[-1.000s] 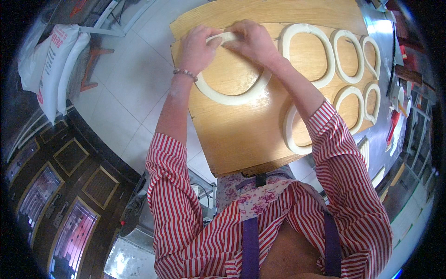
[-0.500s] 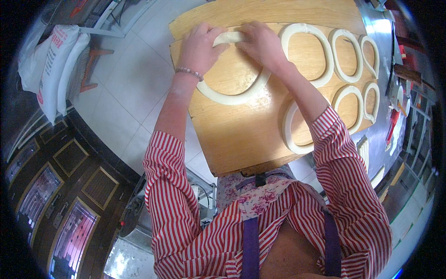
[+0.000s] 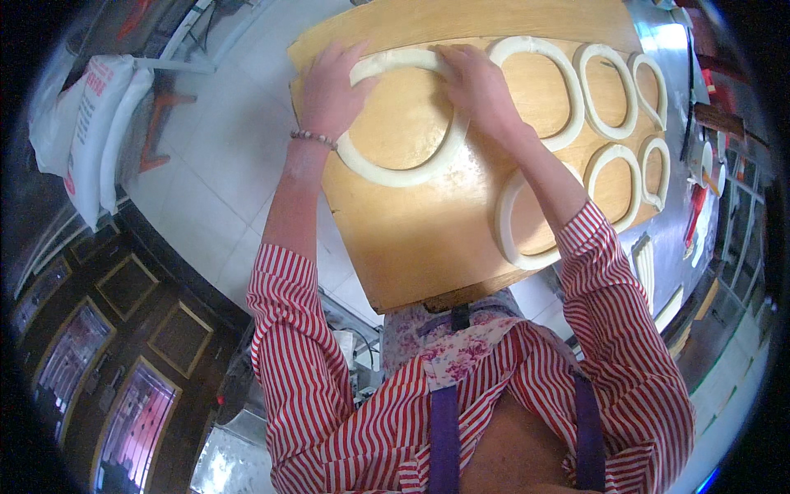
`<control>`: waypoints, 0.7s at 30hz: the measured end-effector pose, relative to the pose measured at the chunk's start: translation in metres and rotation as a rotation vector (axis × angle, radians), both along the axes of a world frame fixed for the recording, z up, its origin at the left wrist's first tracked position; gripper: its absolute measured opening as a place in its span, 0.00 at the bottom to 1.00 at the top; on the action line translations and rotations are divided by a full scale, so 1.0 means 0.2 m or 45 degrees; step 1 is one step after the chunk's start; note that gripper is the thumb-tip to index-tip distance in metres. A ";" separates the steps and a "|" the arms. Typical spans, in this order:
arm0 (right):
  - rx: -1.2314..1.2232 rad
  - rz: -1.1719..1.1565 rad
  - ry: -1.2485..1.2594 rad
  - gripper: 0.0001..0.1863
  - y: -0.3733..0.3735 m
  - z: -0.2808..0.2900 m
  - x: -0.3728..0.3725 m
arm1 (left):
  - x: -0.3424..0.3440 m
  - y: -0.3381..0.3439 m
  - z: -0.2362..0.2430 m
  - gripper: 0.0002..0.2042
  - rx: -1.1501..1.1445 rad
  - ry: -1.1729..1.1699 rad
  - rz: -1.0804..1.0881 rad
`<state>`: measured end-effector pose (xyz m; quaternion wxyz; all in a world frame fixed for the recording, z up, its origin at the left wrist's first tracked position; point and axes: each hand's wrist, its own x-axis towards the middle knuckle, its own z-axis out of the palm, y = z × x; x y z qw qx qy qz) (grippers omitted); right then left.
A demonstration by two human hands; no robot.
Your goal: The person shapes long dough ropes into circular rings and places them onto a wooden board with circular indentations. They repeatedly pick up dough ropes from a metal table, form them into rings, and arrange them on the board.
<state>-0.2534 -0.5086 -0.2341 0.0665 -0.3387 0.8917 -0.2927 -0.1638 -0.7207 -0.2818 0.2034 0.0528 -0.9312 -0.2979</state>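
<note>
Left hand (image 3: 331,95) — fingers spread — and right hand (image 3: 481,89) (can't tell its grip) touch one dough ring (image 3: 406,176)

Bakery-like kitchen, dough rings (image 3: 403,176), white sacks (image 3: 89,136)

Dough rings (image 3: 399,176) look smooth & matt; board (image 3: 428,247) is wood w/ visible grain, semi-glossy in spots; table on R (image 3: 680,142) looks like glossy metal; floor tiles (image 3: 210,165) smooth, lt. sheen; sacks (image 3: 86,140) plastic-looking, sl. shiny; striped shirt (image 3: 292,321) & floral apron (image 3: 448,354) = matt cloth; purple straps (image 3: 444,436) ditto
</note>
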 end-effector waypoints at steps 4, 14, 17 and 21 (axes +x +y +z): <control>-0.016 0.029 0.001 0.29 0.05 0.00 0.06 | 0.03 0.02 -0.01 0.24 -0.068 -0.027 0.036; -0.079 -0.005 0.006 0.32 0.09 0.02 0.10 | -0.06 0.09 0.05 0.17 -0.134 0.034 -0.006; -0.060 -0.002 0.055 0.32 0.09 0.01 0.08 | -0.08 0.12 0.04 0.17 -0.135 0.008 0.025; -0.068 0.006 0.086 0.31 0.08 -0.02 0.05 | -0.07 0.11 0.03 0.18 -0.052 -0.109 0.012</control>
